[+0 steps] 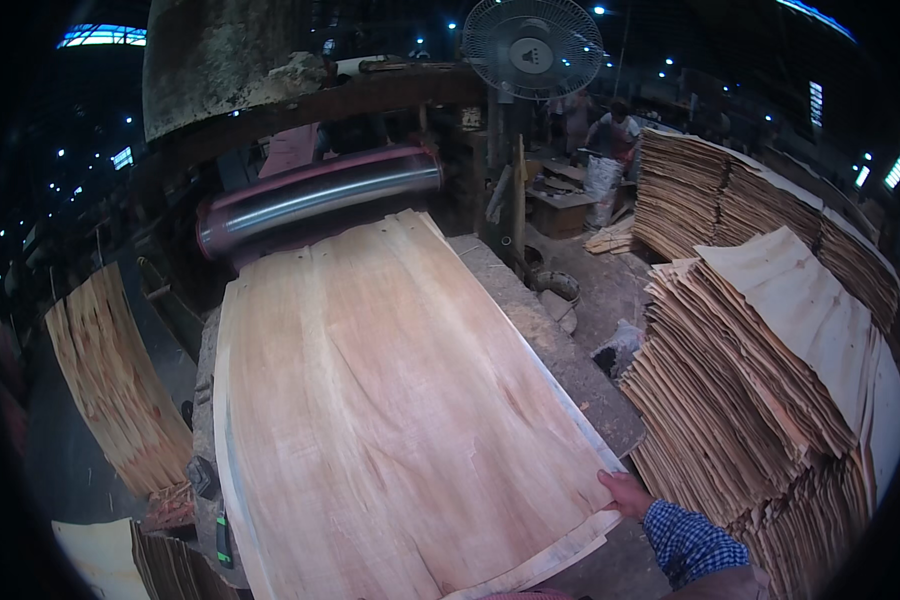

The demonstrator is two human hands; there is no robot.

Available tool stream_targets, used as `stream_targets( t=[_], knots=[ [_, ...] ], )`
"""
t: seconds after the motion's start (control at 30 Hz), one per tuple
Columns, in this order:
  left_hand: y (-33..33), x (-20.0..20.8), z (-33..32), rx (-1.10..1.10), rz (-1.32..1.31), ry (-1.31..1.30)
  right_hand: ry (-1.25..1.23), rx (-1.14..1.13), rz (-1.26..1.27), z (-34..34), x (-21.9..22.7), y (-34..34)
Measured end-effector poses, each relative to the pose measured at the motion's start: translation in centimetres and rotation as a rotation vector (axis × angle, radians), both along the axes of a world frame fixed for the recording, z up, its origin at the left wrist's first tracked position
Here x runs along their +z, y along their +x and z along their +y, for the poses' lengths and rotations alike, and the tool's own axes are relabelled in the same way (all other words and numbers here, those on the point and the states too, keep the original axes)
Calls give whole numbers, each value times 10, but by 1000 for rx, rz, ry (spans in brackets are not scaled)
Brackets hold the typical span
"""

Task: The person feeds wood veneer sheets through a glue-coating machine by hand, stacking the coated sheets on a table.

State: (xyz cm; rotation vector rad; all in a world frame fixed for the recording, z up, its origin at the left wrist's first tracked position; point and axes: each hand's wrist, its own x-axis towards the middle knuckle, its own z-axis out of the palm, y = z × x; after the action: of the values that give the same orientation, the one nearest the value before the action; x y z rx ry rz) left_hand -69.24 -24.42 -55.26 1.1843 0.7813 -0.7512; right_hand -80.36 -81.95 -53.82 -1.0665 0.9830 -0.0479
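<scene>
A wide, pale wood veneer sheet (390, 400) lies over the worktable in front of me, with edges of other sheets showing beneath it. Its far end reaches the shiny metal roller (320, 200) of a machine. My right hand (626, 494), in a blue checked sleeve, is closed on the sheet's near right edge. The fingers under the edge are partly hidden. My left hand is out of view.
Tall veneer stacks (730, 390) stand close on the right, with another stack (690, 190) behind. A fan (532, 54) rises beyond the table. A slim green-and-black tool (224, 541) lies at the table's left edge. Another person (615, 130) is in the background.
</scene>
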Motion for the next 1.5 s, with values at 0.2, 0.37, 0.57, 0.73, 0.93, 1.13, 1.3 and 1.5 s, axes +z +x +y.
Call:
stream_targets(
  t=[0.2,0.37,0.57,0.73,0.93,1.13,1.3,1.5],
  knots=[
    [1,-2,2,-29,12,23,-6,-3,23,2,4,1],
    [1,-12,7,-47,21,12,-4,-11,21,1,3,1],
    [1,-9,5,-37,27,10,23,-1,6,-2,-6,-1],
    [1,-5,4,-31,58,-11,15,-16,-11,-4,-11,-1],
    [1,-2,5,-50,-6,10,16,-23,-24,5,7,1],
    [-4,32,-19,54,-126,67,36,-31,-42,3,4,-1],
    [-2,12,-5,9,-93,29,-4,-19,5,7,10,2],
    [4,-31,24,-51,43,-98,21,-14,-27,5,9,0]
  ],
)
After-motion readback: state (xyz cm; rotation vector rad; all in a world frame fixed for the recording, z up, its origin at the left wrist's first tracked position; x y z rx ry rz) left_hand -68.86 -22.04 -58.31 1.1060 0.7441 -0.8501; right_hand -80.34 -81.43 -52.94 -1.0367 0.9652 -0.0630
